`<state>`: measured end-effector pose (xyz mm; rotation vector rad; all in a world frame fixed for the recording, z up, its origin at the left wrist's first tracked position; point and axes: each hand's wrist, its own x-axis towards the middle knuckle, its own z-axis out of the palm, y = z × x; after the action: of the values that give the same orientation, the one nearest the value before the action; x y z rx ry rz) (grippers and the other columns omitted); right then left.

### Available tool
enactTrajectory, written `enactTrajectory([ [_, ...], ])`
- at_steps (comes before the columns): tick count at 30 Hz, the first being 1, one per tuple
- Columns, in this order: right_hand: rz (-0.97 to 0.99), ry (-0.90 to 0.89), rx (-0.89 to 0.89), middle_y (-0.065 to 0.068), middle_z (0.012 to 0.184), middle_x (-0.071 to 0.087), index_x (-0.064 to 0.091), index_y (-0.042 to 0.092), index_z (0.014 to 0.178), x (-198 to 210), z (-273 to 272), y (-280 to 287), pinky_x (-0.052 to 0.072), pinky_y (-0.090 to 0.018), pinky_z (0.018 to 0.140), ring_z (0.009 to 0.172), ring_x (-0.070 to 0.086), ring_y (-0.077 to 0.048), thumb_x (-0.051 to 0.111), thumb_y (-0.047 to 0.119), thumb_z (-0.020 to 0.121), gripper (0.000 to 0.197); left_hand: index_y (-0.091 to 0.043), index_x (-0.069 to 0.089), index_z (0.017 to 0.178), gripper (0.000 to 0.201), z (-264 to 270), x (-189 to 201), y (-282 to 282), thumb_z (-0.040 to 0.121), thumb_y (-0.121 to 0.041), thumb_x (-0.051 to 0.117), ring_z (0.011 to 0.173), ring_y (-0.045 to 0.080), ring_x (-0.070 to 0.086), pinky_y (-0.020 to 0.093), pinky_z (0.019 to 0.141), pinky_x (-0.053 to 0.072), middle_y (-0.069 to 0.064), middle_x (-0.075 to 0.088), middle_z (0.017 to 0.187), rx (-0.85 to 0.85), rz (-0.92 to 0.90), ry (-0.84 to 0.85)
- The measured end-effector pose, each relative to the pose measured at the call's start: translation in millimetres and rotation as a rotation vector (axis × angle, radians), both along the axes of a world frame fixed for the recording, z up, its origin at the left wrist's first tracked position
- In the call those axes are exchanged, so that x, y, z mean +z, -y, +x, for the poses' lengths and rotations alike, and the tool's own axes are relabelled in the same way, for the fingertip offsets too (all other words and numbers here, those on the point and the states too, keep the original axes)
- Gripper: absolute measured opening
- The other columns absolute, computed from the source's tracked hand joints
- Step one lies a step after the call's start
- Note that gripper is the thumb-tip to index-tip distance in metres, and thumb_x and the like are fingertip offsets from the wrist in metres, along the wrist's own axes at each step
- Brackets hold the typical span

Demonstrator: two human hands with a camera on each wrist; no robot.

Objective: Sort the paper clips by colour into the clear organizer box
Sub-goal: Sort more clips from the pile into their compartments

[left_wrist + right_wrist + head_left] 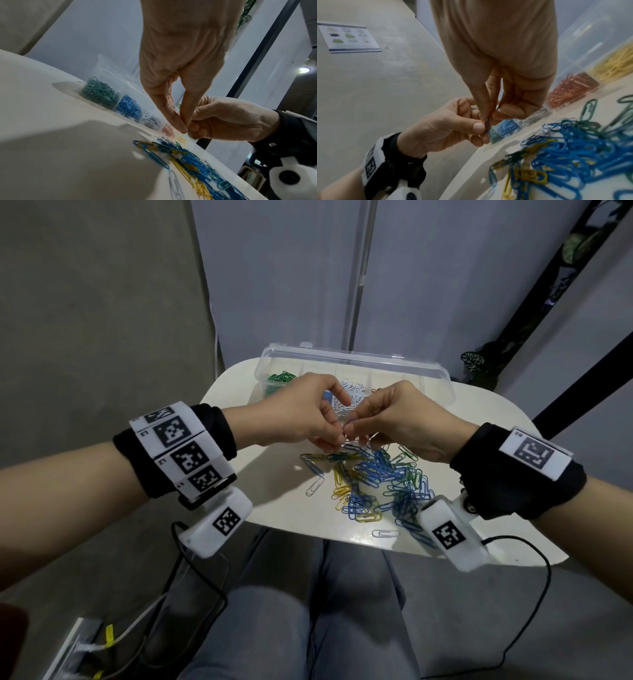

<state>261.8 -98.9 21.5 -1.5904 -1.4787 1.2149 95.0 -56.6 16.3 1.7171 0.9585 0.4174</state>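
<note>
The person's left hand [301, 412] and right hand [407, 419] met fingertip to fingertip above the small white rounded table [274, 501], just in front of the clear plastic organizer box [435, 378]. Both were pinched, thumb against forefinger, on the same small dark paper clip [487, 125], which the right wrist view showed standing roughly upright between the two grips, its long axis running up and down; its colour was too blurred to tell, and which end pointed up could not be made out. The other fingers of each hand were curled in beneath. The organizer box lay with its long axis across the far edge of the table, its lid tipped open behind it, and its compartments ran in a row: green clips [99, 93] at the left end, then blue clips [129, 106], white clips [151, 121], orange-red clips [570, 90] and yellow clips [614, 63]. On the tabletop, nearer the person than the hands, sprawled the loose pile of unsorted paper clips [380, 481], mostly blue with yellow and green mixed in, pointing every way. A single white clip [315, 487] lay apart at the pile's left, slanted, and another white clip [385, 533] lay crosswise near the table's front edge.
</note>
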Motion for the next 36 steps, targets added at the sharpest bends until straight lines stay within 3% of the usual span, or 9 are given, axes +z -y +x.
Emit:
enactTrajectory([
  [3, 0.023, -0.004, -0.071, -0.014, 0.063, 0.067, 0.067, -0.013, 0.078, 8.8, 7.2, -0.1, 0.046, -0.02, 0.046, 0.047, 0.056, -0.013, 0.073, -0.008, 0.073, 0.01, -0.008, 0.058, 0.104, 0.037, -1.2, -2.9, -5.5, 0.074, 0.004, 0.075, 0.062, 0.017, 0.064, 0.03, 0.062, 0.057, 0.007, 0.068, 0.075, -0.072, 0.123, -0.135],
  [7, 0.091, -0.032, -0.201, -0.026, 0.078, 0.066, 0.064, -0.011, 0.074, 28.6, 28.5, -3.8, 0.047, -0.023, 0.049, 0.05, 0.053, -0.018, 0.071, -0.011, 0.071, 0.008, -0.022, 0.065, 0.091, 0.023, -5.1, -9.1, -10.3, 0.073, -0.022, 0.079, 0.06, -0.004, 0.052, 0.009, 0.053, 0.038, -0.014, 0.061, 0.077, -0.24, 0.473, -0.462],
  [12, 0.127, 0.025, -0.249, -0.017, 0.07, 0.069, 0.065, -0.002, 0.071, 34.9, 36.9, -17.2, 0.042, -0.021, 0.045, 0.047, 0.052, -0.014, 0.071, -0.009, 0.071, 0.01, -0.021, 0.066, 0.094, 0.025, -1.1, -19.8, -11.6, 0.075, -0.035, 0.077, 0.066, 0.0, 0.052, 0.024, 0.061, 0.043, -0.011, 0.064, 0.083, -0.277, 0.595, -0.543],
  [16, 0.122, 0.1, -0.228, -0.011, 0.065, 0.068, 0.066, 0.001, 0.07, 34.6, 13.1, -37.3, 0.033, -0.02, 0.04, 0.044, 0.045, -0.011, 0.075, -0.006, 0.069, 0.011, -0.019, 0.067, 0.09, 0.021, 6.4, -23.8, -11.1, 0.076, -0.03, 0.077, 0.065, 0.002, 0.05, 0.025, 0.06, 0.04, -0.008, 0.063, 0.079, -0.297, 0.632, -0.544],
  [23, 0.107, 0.12, -0.196, -0.013, 0.067, 0.068, 0.069, -0.009, 0.08, 31.5, -21.8, -67.2, 0.028, -0.022, 0.04, 0.048, 0.038, -0.014, 0.076, -0.004, 0.068, 0.015, -0.011, 0.069, 0.088, 0.016, 5.5, -23.3, -12.4, 0.078, -0.023, 0.075, 0.066, 0.01, 0.052, 0.022, 0.056, 0.035, -0.001, 0.066, 0.08, -0.315, 0.613, -0.587],
  [26, 0.1, 0.154, -0.191, -0.006, 0.061, 0.065, 0.07, -0.005, 0.082, 28.6, -20.3, -66.7, 0.03, -0.022, 0.041, 0.049, 0.039, -0.013, 0.076, 0.002, 0.073, 0.013, -0.01, 0.069, 0.082, 0.01, 3.7, -23.8, -14.6, 0.077, -0.018, 0.074, 0.06, 0.003, 0.049, 0.012, 0.053, 0.034, -0.004, 0.064, 0.074, -0.311, 0.597, -0.551],
  [31, 0.186, 0.174, -0.219, -0.003, 0.062, 0.064, 0.072, 0.0, 0.084, 28.8, -4.4, -49.0, 0.033, -0.015, 0.038, 0.04, 0.042, -0.004, 0.077, 0.005, 0.074, 0.012, -0.011, 0.071, 0.082, 0.006, -3.2, -21.7, -20.1, 0.078, -0.011, 0.075, 0.055, -0.003, 0.053, 0.008, 0.053, 0.039, -0.015, 0.062, 0.064, -0.227, 0.426, -0.439],
  [34, 0.219, 0.2, -0.172, -0.003, 0.064, 0.066, 0.072, 0.004, 0.083, 28.9, 3.5, -29.6, 0.036, -0.01, 0.04, 0.04, 0.049, 0.003, 0.076, 0.004, 0.075, 0.008, -0.008, 0.071, 0.081, 0.004, -9.4, -19.1, -20.1, 0.078, -0.006, 0.074, 0.059, 0.006, 0.059, 0.015, 0.056, 0.046, 0.001, 0.071, 0.071, -0.176, 0.292, -0.364],
  [36, 0.202, 0.214, -0.104, -0.001, 0.06, 0.066, 0.072, 0.004, 0.082, 27.1, 7.2, -15.7, 0.037, -0.014, 0.04, 0.039, 0.048, 0.002, 0.075, 0.003, 0.076, 0.007, -0.007, 0.071, 0.08, 0.002, -13.2, -16.4, -18.7, 0.08, -0.006, 0.072, 0.054, 0.005, 0.058, 0.014, 0.052, 0.045, 0.007, 0.072, 0.073, -0.166, 0.211, -0.32],
])
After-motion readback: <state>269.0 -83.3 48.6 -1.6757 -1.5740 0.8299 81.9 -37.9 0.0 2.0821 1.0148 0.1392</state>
